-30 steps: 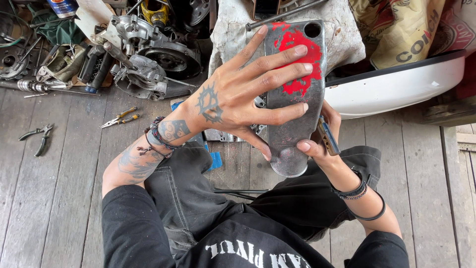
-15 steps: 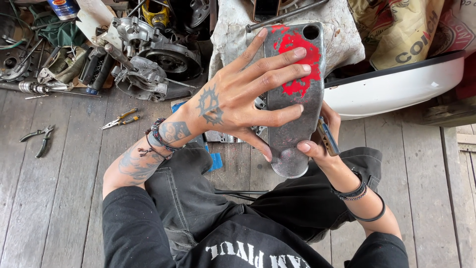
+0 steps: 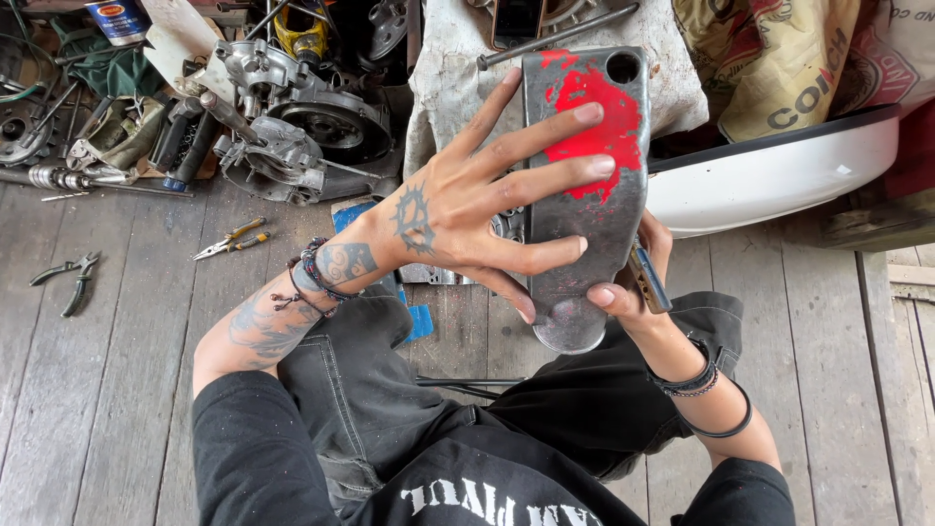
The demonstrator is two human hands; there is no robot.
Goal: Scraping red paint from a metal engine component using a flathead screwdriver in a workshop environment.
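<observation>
So the grey metal plate [image 3: 589, 195] sits upright over the lap, most red paint [image 3: 596, 127] gone, one big patch left. Left hand [image 3: 467, 209] lies flat and splayed on it; right hand [image 3: 623, 287] pinches its lower edge.

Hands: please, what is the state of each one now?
Left hand: open, fingers spread flat on the grey metal plate.
Right hand: grips the plate's lower edge from behind.
</observation>
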